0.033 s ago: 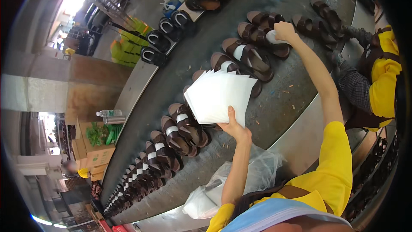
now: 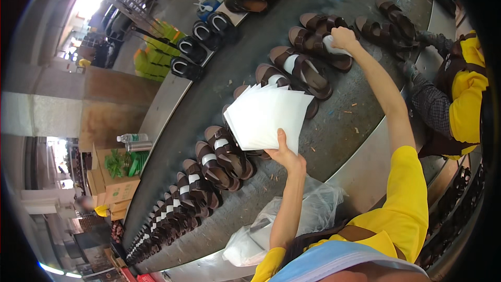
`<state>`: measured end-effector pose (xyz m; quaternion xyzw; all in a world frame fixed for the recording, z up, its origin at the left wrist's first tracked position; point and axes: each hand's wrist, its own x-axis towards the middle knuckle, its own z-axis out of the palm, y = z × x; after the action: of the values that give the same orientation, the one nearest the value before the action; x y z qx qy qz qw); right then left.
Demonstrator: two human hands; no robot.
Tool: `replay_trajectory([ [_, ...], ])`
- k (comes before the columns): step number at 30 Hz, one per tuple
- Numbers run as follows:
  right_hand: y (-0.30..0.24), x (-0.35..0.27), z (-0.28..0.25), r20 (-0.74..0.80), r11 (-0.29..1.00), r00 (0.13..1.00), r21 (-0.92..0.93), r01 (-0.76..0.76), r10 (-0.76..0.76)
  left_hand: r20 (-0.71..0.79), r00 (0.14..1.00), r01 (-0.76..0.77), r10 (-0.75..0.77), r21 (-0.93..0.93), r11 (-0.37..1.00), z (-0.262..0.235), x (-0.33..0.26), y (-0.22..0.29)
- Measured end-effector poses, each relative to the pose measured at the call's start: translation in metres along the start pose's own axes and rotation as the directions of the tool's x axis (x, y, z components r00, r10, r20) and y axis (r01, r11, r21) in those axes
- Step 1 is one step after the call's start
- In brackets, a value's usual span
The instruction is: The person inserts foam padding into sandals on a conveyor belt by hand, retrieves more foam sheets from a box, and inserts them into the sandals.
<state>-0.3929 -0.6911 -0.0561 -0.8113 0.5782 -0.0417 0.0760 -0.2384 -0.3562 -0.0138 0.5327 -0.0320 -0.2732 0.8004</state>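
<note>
My left hand (image 2: 286, 155) grips a fanned stack of white paper sheets (image 2: 269, 117), thumb on top. The stack covers some of the brown sandals behind it. Farther right, my right hand (image 2: 344, 39) is closed at a dark brown strapped sandal (image 2: 342, 62); a white sheet (image 2: 332, 46) shows under its fingers, partly inside the sandal. Beside it lies a matching sandal (image 2: 305, 39). Several sandals in the row have white paper under their straps, such as the near sandal (image 2: 313, 79).
The sandals stand along a dark belt (image 2: 250, 198) with a metal edge (image 2: 360, 149). A clear plastic bag (image 2: 313, 203) lies close to me. At the right a co-worker's sleeve (image 2: 430, 96) reaches toward another sandal (image 2: 399, 18). Black sandals (image 2: 190, 49) line the far ledge, near a cardboard box (image 2: 117, 190).
My right hand has shifted very slightly left at the sandal. My left hand and the stack look almost the same.
</note>
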Motion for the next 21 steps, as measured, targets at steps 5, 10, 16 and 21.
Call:
replay_trajectory([
  [5,0.032,0.029,0.071,0.248,0.563,0.955,0.771,-0.297,0.165,0.044,0.994,0.098,-0.097,-0.023,0.995,0.015,-0.008,-0.012],
  [10,-0.067,-0.054,0.054,-0.57,0.82,0.822,0.472,0.325,0.002,0.031,0.996,0.078,-0.078,0.017,0.997,0.004,0.014,-0.008],
  [16,-0.103,-0.209,0.004,0.093,0.227,0.954,0.973,-0.027,-0.286,0.108,0.99,0.101,-0.092,-0.088,0.991,0.034,-0.007,-0.028],
  [21,-0.016,-0.12,-0.038,-0.317,0.784,0.933,0.617,0.068,0.169,0.106,0.993,0.044,-0.055,0.101,0.994,0.036,-0.012,-0.034],
])
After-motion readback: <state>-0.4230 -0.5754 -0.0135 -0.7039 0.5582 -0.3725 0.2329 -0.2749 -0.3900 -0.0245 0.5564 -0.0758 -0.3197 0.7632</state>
